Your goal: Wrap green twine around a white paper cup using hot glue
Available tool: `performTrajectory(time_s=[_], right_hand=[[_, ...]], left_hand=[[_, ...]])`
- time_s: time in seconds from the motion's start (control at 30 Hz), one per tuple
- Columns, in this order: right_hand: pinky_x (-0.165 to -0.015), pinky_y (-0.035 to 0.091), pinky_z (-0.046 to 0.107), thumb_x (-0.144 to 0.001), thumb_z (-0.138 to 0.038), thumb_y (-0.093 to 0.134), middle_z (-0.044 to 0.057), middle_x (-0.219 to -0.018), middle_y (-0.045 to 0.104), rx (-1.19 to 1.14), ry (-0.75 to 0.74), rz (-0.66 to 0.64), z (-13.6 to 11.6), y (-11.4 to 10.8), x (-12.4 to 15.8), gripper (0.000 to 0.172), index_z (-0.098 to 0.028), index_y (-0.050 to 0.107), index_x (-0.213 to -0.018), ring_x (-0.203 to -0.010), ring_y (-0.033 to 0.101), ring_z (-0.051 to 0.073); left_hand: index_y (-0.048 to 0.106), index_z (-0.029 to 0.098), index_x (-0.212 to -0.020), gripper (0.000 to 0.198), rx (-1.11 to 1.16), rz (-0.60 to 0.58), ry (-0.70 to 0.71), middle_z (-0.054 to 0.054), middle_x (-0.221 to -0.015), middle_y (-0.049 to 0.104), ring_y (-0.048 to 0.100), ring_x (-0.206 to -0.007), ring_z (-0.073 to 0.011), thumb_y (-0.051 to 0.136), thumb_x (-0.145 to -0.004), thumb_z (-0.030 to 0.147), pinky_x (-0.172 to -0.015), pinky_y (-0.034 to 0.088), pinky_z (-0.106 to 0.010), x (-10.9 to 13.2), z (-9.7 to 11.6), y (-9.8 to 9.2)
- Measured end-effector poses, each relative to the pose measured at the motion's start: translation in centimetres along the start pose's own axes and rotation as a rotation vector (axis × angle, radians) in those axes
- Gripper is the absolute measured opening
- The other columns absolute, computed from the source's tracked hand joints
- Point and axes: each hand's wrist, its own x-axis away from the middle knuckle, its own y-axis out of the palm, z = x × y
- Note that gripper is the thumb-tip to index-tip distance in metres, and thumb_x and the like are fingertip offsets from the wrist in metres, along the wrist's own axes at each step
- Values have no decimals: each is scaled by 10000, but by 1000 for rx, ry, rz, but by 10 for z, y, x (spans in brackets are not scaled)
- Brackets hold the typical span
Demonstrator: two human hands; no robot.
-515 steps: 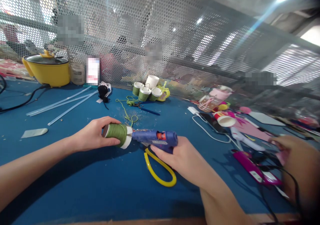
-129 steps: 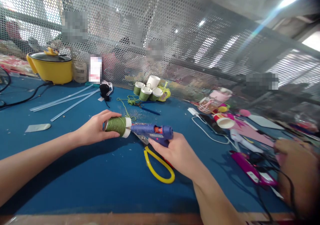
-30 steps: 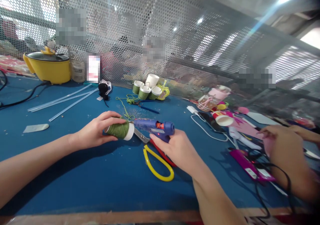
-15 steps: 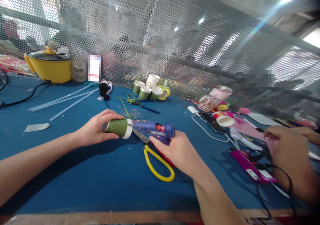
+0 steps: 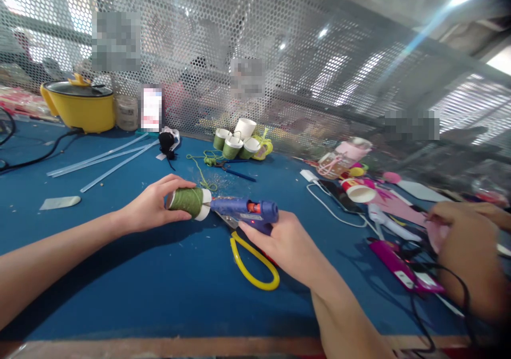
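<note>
My left hand (image 5: 154, 207) is closed around a small white cup wrapped in green yarn (image 5: 187, 202), tipped on its side with its white rim toward the right. In my right hand (image 5: 283, 239) is a blue glue gun (image 5: 243, 210); its nozzle points left and meets the cup's rim, though I cannot tell whether it touches. Beneath the gun lie scissors (image 5: 255, 266) with a yellow handle loop, their other handle mostly hidden by my right hand. Farther back, several similar cups (image 5: 232, 147) stand together, some wound with green yarn, near loose green yarn (image 5: 202, 175).
Clear glue sticks (image 5: 99, 157) and a yellow pot (image 5: 85, 109) are at the left. Pliers with blue handles (image 5: 239, 174) lie beyond my hands. To the right are a phone (image 5: 339, 197), a purple power strip (image 5: 403, 268) with cords, and another person's hand (image 5: 463, 247).
The glue gun has dipped and turned slightly at the cup's rim. My left hand keeps its hold on the cup. At the right, the other person's hand has shifted slightly.
</note>
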Motion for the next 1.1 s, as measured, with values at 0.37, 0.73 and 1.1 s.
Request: performTrajectory(time_s=[0.37, 0.73, 1.1], right_hand=[[-497, 441, 242, -764, -306, 545, 12, -598, 630, 32, -19, 54, -2, 0, -2, 189, -159, 610, -665, -548, 554, 147], [-473, 431, 241, -767, -276, 537, 1, -533, 597, 70, -8, 81, 4, 1, -4, 160, -176, 604, -661, -566, 580, 166], [-478, 422, 237, -750, -282, 553, 0, -556, 598, 73, 3, 106, 10, 4, -8, 160, -171, 573, -637, -521, 555, 146]], left_hand=[[501, 189, -1154, 423, 2, -2, 79, -104, -1134, 512, 535, -1050, -231, 642, -763, 272, -907, 453, -377, 0, 0, 0], [493, 231, -1176, 424, 16, -18, 130, -94, -1167, 482, 515, -1081, -239, 633, -776, 226, -907, 466, -384, 2, 1, 1], [462, 222, -1209, 413, -63, -51, 225, -109, -1201, 461, 471, -1118, -243, 576, -815, 181, -936, 435, -410, 5, 0, 3]])
